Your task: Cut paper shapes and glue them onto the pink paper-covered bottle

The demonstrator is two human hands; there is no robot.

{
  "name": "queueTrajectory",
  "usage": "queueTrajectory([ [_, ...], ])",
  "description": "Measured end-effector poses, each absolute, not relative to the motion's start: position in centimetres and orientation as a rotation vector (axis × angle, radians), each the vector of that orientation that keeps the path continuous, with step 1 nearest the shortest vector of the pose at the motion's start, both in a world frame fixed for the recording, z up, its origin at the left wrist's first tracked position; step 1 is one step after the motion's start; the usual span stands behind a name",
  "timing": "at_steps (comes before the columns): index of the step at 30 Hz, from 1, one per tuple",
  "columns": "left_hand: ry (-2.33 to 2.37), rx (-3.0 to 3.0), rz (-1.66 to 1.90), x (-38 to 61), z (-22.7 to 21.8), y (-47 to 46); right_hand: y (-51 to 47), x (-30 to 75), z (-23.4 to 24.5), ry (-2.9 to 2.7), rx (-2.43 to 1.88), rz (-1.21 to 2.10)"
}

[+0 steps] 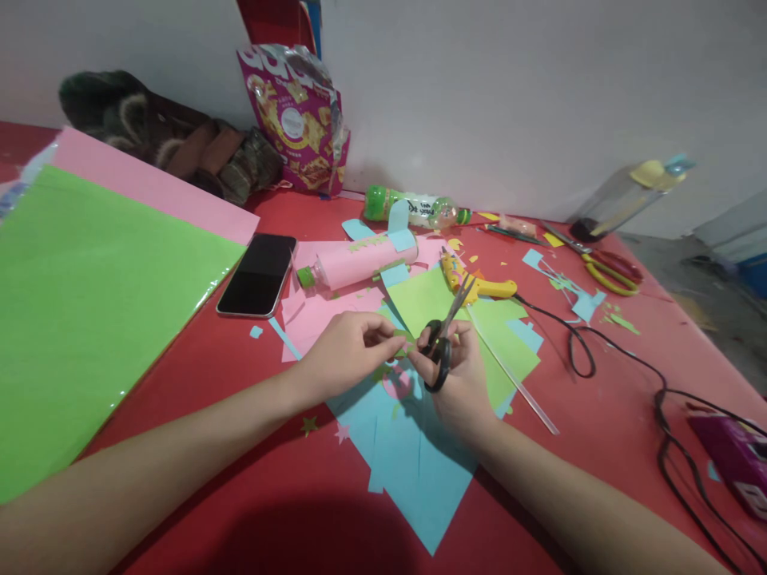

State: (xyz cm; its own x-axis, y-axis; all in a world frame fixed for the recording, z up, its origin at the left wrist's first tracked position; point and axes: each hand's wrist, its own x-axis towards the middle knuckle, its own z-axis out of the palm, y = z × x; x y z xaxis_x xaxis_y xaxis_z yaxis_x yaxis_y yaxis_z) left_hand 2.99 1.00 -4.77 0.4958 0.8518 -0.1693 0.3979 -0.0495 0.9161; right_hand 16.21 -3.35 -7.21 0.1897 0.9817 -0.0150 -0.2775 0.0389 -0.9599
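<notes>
My left hand (351, 350) pinches a small green paper piece (403, 343) over the red table (240, 447). My right hand (459, 383) grips black-handled scissors (444, 335), their blades pointing up and away, just right of the green piece. Both hands hover above a blue paper sheet (413, 471) and a light green sheet (473, 315). A pink-wrapped bottle (359, 263) with blue and green strips lies just beyond them.
A black phone (257, 274) lies left of the bottle. Large green and pink sheets (77, 295) cover the left. A yellow glue gun (473, 281) with a black cord (599, 351), red-handled scissors (611, 267), a green bottle (413, 209), a snack bag (300, 120) and paper scraps lie around.
</notes>
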Motion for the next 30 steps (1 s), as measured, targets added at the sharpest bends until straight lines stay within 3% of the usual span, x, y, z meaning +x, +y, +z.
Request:
queueTrajectory([
  [30, 1.013, 1.541, 0.508, 2.85, -5.07, 1.24, -3.3, 16.46, -7.28, -0.864, -1.071, 1.184],
])
